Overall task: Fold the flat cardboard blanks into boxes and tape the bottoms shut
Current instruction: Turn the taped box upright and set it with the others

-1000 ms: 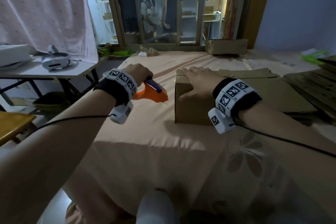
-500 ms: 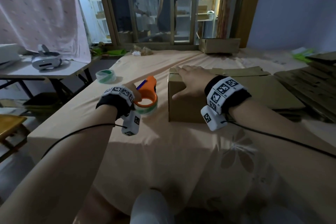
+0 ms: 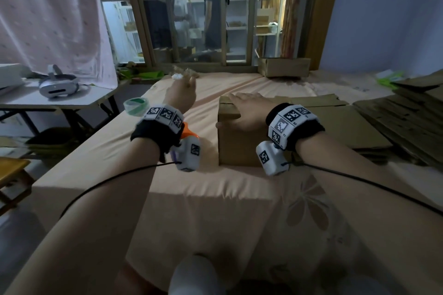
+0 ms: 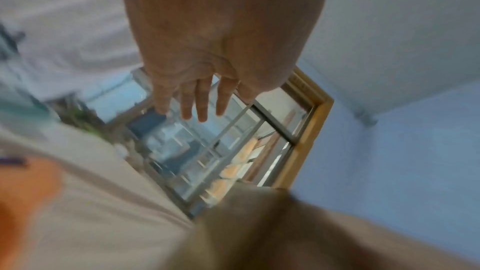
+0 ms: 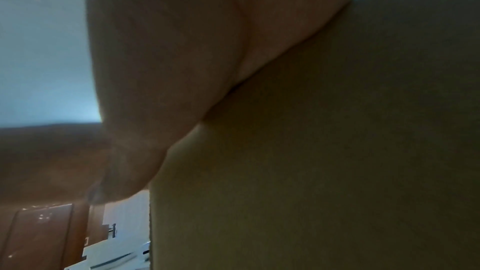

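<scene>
A folded brown cardboard box [image 3: 237, 148] stands on the peach-covered bed. My right hand [image 3: 247, 108] lies flat on its top flaps with the fingers straight; in the right wrist view the palm [image 5: 182, 69] presses against the cardboard [image 5: 337, 151]. My left hand [image 3: 182, 92] hovers above the bed left of the box, blurred, fingers spread and holding nothing [image 4: 193, 108]. The orange tape dispenser [image 3: 189, 133] lies on the bed under my left wrist, mostly hidden by the wrist camera, and shows as an orange blur [image 4: 28, 188] in the left wrist view.
A green-and-white tape roll [image 3: 135, 106] sits near the bed's left edge. Flat cardboard blanks [image 3: 335, 127] lie right of the box, with a taller stack [image 3: 407, 122] beyond. Another box [image 3: 284, 67] stands by the window. A side table [image 3: 79, 100] holds a headset [image 3: 57, 85].
My left hand has let go of the orange tape dispenser, left it on the bed, and risen forward with its fingers spread. My right hand has stayed on the box top.
</scene>
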Available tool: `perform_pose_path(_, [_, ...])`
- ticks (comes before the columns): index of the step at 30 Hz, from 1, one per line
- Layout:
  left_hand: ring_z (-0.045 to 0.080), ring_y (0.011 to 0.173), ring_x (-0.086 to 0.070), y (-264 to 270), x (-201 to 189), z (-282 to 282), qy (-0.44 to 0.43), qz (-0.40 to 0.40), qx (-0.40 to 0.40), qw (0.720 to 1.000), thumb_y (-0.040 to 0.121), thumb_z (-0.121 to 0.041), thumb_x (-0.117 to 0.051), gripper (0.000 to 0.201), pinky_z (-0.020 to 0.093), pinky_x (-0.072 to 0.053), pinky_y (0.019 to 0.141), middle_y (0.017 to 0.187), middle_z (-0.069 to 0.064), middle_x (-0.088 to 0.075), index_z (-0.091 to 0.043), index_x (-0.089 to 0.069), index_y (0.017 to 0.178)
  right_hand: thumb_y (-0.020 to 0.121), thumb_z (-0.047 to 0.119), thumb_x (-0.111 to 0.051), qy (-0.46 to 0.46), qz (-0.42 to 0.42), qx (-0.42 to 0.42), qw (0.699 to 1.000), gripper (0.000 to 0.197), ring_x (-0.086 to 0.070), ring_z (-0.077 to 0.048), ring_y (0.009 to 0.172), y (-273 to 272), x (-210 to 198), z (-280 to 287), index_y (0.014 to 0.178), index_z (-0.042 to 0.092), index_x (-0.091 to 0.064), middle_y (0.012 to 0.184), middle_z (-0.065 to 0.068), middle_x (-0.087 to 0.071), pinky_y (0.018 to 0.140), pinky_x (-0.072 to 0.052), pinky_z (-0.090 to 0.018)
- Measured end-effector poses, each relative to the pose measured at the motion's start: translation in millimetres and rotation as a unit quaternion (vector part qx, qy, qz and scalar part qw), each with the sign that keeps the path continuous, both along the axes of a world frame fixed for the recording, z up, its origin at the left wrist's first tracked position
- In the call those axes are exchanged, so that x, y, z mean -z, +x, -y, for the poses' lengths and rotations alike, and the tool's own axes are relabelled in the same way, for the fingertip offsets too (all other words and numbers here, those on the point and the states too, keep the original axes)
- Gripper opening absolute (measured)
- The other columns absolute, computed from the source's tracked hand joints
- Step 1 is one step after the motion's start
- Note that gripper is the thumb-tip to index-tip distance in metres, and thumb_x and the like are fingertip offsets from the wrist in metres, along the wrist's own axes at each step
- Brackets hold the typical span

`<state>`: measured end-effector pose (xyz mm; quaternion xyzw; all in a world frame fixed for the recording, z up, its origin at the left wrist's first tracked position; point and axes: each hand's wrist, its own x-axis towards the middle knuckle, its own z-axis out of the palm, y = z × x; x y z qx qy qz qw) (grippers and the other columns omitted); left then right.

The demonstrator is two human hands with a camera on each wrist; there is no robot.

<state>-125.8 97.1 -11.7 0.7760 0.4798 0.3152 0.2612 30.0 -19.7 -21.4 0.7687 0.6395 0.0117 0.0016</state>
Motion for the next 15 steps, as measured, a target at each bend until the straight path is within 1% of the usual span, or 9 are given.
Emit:
perform_pose_path(2, [0.032,0.129,-0.045,21,-18,32,-0.077,0.119,0.076,0.987,0.103,-0.035,-0.025,0.049,0.033,-0.037,0.102,0.139,0.016,-0.049,-0.004,-0.046,0.136,0.079,0.072,-0.054,0.011,0.002,-0.001,1.0,0.102,-0.024,-0.029,0.143,-2,-3,4,0.154,0.016,-0.015,0.157,-0.01,-0.026,0.116,-0.017,-0.044])
perform_pose_path(3, [0.03,0.134,-0.041,28,-22,49,-0.13,0.162,0.114,0.972,0.103,-0.037,-0.024,0.052,0.032,-0.036,0.103,0.144,0.015,-0.044,-0.004,-0.042,0.139,0.079,0.066,-0.059,0.019,0.007,0.0,1.0,0.097,-0.03,-0.03,0.139,-3,-4,7,0.152,0.016,-0.019,0.152,-0.01,-0.033,0.114,-0.022,-0.044])
perform_pose_path(5, [0.03,0.135,-0.04,39,-17,70,-0.207,0.205,0.147,0.945,0.102,-0.047,-0.02,0.061,0.033,-0.034,0.106,0.146,0.014,-0.042,-0.004,-0.038,0.142,0.077,0.061,-0.065,0.027,0.016,0.001,1.0,0.096,-0.034,-0.029,0.135,-5,-6,9,0.151,0.017,-0.022,0.147,-0.008,-0.038,0.111,-0.025,-0.044])
perform_pose_path(7, [0.032,0.13,-0.046,47,-3,72,-0.256,0.202,0.121,0.938,0.097,-0.058,-0.018,0.072,0.04,-0.034,0.111,0.142,0.015,-0.047,-0.005,-0.039,0.142,0.073,0.061,-0.07,0.016,0.015,0.001,1.0,0.107,-0.029,-0.028,0.139,-4,-4,7,0.153,0.015,-0.017,0.151,-0.007,-0.033,0.115,-0.02,-0.044])
perform_pose_path(9, [0.032,0.131,-0.045,51,7,69,-0.265,0.215,0.108,0.934,0.097,-0.058,-0.018,0.073,0.044,-0.033,0.112,0.142,0.018,-0.046,-0.005,-0.037,0.143,0.069,0.062,-0.072,0.004,0.012,-0.005,1.0,0.117,-0.023,-0.026,0.144,-1,-1,2,0.155,0.013,-0.01,0.156,-0.007,-0.027,0.12,-0.01,-0.045])
perform_pose_path(11, [0.031,0.121,-0.053,55,16,61,-0.283,0.25,0.105,0.92,0.099,-0.053,-0.019,0.068,0.044,-0.04,0.106,0.132,0.019,-0.055,-0.002,-0.043,0.138,0.069,0.062,-0.073,-0.007,0.013,-0.008,1.0,0.121,-0.018,-0.025,0.146,2,0,-2,0.155,0.01,-0.005,0.158,-0.008,-0.022,0.121,-0.005,-0.046])
perform_pose_path(13, [0.026,0.096,-0.063,52,24,58,-0.314,0.277,0.114,0.901,0.1,-0.052,-0.021,0.062,0.038,-0.052,0.089,0.103,0.014,-0.067,-0.004,-0.054,0.122,0.071,0.06,-0.073,-0.012,0.014,-0.007,1.0,0.122,-0.013,-0.026,0.148,3,-1,-4,0.155,0.009,-0.001,0.161,-0.01,-0.016,0.122,-0.003,-0.046])
perform_pose_path(14, [0.024,0.091,-0.064,50,29,56,-0.332,0.283,0.129,0.891,0.1,-0.052,-0.021,0.061,0.035,-0.052,0.084,0.096,0.011,-0.067,-0.006,-0.056,0.117,0.072,0.059,-0.073,-0.012,0.012,-0.008,1.0,0.122,-0.011,-0.026,0.149,4,-1,-5,0.155,0.009,0.0,0.162,-0.01,-0.013,0.122,-0.002,-0.045])
perform_pose_path(15, [0.024,0.095,-0.065,47,34,55,-0.355,0.291,0.148,0.876,0.099,-0.054,-0.022,0.062,0.035,-0.052,0.085,0.099,0.011,-0.068,-0.007,-0.056,0.121,0.073,0.059,-0.073,-0.014,0.009,-0.01,1.0,0.122,-0.009,-0.026,0.149,4,-1,-5,0.155,0.009,0.002,0.162,-0.011,-0.01,0.122,-0.002,-0.045])
